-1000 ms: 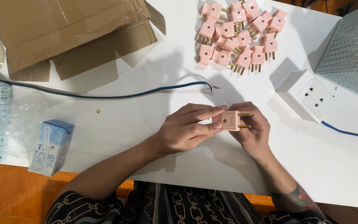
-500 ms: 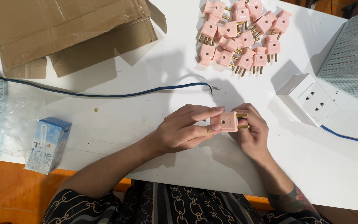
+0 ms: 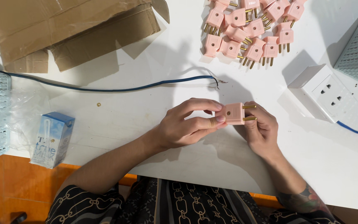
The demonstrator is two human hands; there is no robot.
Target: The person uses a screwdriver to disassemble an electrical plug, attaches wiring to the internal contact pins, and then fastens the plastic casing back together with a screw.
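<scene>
Both hands clamped one pink plug [image 3: 233, 113] above the white bench [image 3: 146, 66]: the left hand [image 3: 187, 123] pinched its body, the right hand [image 3: 262, 130] gripped near the brass pins. More pink plugs [image 3: 249, 31] lay at twelve o'clock.

A single head-worn camera is looking almost straight down onto a white table [image 3: 104, 124] from close above the seated person's lap. It is facing away from the body, with the table's near edge crossing the lower frame and a cardboard box [image 3: 63, 25] lying along the far edge. No second view is sharing the scene.
</scene>
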